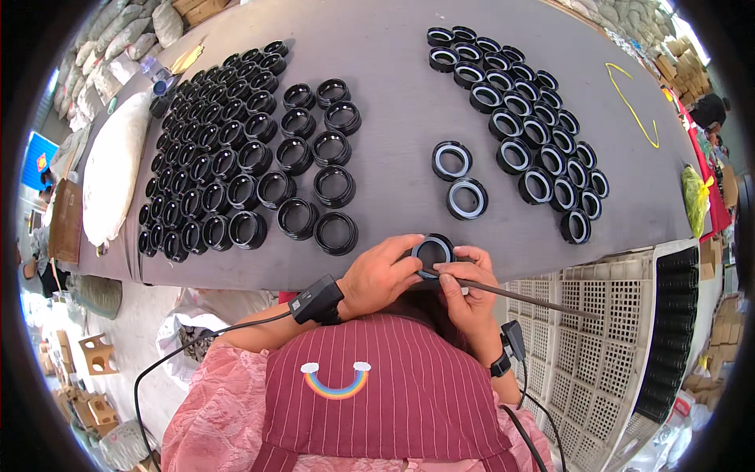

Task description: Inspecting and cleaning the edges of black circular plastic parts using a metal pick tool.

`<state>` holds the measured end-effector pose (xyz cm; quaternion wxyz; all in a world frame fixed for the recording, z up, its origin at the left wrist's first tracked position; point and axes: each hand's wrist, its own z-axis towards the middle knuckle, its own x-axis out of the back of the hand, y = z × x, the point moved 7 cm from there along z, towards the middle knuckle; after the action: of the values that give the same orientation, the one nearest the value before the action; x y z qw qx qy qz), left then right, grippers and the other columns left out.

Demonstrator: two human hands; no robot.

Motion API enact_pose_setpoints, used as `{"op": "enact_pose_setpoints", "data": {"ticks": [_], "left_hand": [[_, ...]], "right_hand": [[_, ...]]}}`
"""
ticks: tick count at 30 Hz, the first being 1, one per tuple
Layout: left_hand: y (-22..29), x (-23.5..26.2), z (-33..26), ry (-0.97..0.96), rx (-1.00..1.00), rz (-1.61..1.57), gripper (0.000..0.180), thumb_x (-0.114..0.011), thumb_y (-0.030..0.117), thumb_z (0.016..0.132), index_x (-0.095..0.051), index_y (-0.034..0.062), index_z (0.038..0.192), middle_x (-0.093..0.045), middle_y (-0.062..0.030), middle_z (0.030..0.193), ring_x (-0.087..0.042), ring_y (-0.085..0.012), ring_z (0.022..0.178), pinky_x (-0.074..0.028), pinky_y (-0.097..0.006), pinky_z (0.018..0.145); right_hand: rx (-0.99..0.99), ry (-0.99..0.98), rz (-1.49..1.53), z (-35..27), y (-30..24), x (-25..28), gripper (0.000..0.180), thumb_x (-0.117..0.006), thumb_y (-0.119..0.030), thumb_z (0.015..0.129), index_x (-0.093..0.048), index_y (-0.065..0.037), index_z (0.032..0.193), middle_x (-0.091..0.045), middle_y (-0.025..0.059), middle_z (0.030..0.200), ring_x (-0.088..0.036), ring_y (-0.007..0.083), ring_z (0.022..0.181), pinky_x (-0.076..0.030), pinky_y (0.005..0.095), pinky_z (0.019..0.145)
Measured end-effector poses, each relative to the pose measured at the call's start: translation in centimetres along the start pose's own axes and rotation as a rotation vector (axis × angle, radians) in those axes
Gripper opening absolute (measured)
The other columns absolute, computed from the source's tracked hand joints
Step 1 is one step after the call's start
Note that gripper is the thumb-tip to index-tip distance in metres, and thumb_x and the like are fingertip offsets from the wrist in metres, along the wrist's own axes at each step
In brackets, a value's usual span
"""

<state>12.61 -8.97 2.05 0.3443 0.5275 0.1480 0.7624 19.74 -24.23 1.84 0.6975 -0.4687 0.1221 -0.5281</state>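
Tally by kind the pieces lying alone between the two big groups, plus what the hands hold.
Lined rings lying alone: 2
Ring in left hand: 1
Rod in right hand: 1
Total: 4

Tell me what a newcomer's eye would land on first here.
First, the crowd of black rings laid in rows over the left of the grey table, matched by a band of black rings with pale inner liners running diagonally on the right. Then, at the near edge, the left hand holds one ring while the right hand works a thin dark rod at its rim.
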Motion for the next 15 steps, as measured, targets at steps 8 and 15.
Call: {"op": "enact_pose_setpoints", "data": {"ticks": [8,15], "left_hand": [[0.1,0.3,0.3,0.020,0.040,-0.084,0.024,-0.078,0.008,0.078,-0.064,0.0029,0.098,-0.057,-0.0204,0.130,-0.063,-0.0388,0.109,-0.055,-0.043,0.087],[-0.1,-0.1,0.1,0.018,0.034,-0.080,0.025,-0.078,0.009,0.078,-0.064,0.0030,0.098,-0.055,-0.0253,0.134,-0.064,-0.0409,0.109,-0.055,-0.043,0.088]], "right_hand": [[0.000,-0.068,-0.096,0.5,-0.9,-0.5,0.007,-0.073,-0.005,0.083,-0.071,-0.006,0.090,-0.071,0.0060,0.089,-0.064,0.0322,0.097,-0.051,0.0423,0.086],[-0.029,-0.122,-0.156,1.9,-1.7,0.9,0.007,-0.070,-0.001,0.084,-0.064,-0.003,0.085,-0.065,0.0115,0.083,-0.065,0.0339,0.091,-0.053,0.0411,0.078]]}}
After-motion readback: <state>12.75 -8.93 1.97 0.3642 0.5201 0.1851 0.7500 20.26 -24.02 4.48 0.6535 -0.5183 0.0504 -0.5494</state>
